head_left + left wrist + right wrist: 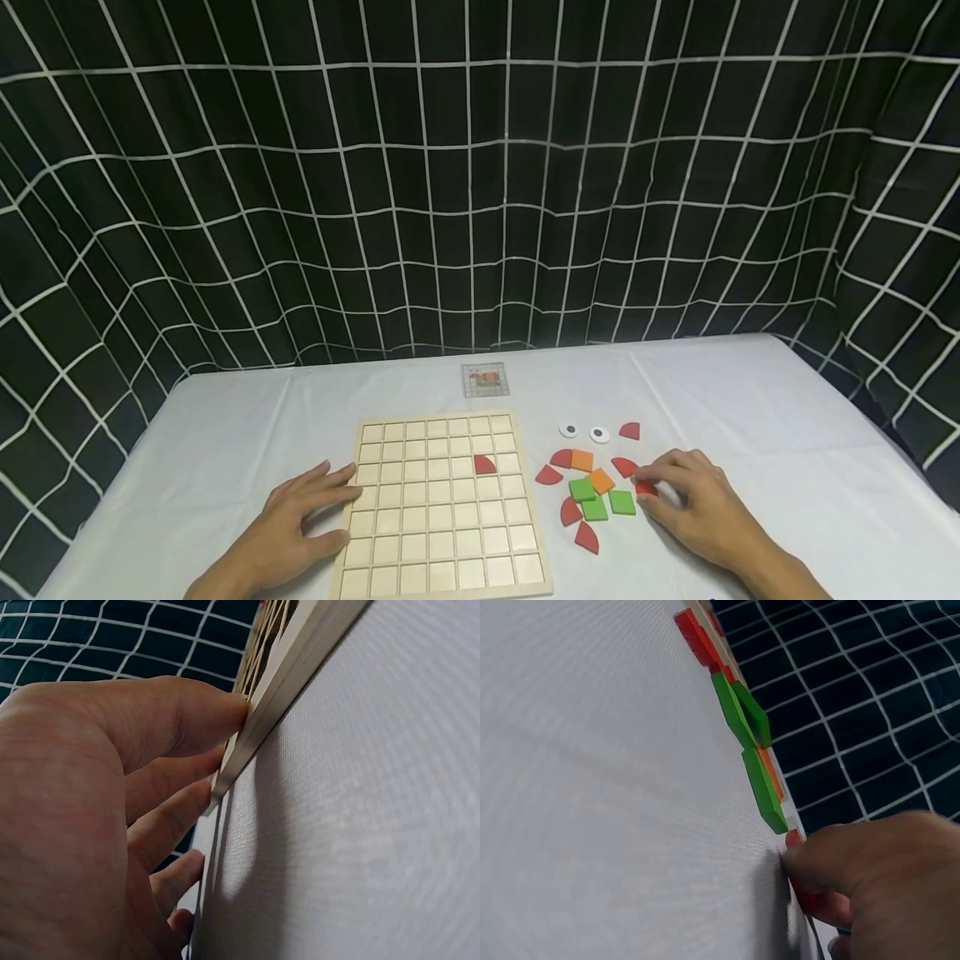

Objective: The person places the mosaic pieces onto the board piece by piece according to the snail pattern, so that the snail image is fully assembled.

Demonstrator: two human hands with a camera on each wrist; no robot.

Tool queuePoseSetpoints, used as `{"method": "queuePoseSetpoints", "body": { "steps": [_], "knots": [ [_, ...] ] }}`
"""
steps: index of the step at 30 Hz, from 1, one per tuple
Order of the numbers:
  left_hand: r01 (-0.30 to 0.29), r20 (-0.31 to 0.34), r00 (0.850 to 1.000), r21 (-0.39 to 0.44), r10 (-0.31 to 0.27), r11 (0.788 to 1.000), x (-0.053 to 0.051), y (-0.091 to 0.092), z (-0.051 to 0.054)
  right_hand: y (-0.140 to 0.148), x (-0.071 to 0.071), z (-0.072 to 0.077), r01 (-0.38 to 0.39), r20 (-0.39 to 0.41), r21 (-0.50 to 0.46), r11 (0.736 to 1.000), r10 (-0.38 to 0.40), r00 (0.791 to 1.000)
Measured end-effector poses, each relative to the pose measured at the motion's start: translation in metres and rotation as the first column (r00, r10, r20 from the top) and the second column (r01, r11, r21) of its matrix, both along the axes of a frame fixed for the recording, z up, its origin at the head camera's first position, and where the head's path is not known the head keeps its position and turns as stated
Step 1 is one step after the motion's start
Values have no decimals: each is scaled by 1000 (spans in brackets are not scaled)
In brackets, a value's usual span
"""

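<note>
A wooden grid board lies on the table with one red quarter-circle piece in a cell at its upper right. The left hand rests at the board's left edge, fingers spread and thumb against the side; the left wrist view shows the thumb touching the frame. To the right of the loose pieces, the right hand pinches a red piece between thumb and fingers. In the right wrist view that red piece is partly hidden behind the thumb.
Between board and right hand lie green squares, orange squares and several red quarter-circles. Two white discs with dark centres are behind them. A small picture card lies beyond the board, before a black gridded curtain.
</note>
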State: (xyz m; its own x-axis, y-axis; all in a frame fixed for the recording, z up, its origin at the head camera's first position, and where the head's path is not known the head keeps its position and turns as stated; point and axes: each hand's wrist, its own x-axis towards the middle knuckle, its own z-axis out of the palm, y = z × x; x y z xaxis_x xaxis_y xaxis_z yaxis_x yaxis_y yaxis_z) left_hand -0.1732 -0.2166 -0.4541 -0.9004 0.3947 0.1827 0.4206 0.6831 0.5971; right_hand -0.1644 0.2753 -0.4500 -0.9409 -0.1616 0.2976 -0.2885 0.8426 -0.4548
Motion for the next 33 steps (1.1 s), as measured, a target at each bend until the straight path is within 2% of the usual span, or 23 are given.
{"method": "queuePoseSetpoints", "body": {
  "steps": [6,14,22,29,33],
  "knots": [
    [5,-6,1000,8,-5,1000,1,0,-2,0,1,0,-7,-35,5,1000,7,999],
    [12,-28,1000,24,-11,1000,1,-1,-2,-1,-1,0,67,-1,38,997,-67,998],
    [12,-13,1000,21,-12,1000,1,-1,-1,0,0,0,27,15,29,999,-27,1000],
    [13,-20,1000,21,-13,1000,1,-1,0,-2,-2,0,116,9,46,992,-116,993],
    [23,-27,999,22,-22,999,0,-1,0,-3,-2,0,114,23,41,993,-115,993]
  ]
}}
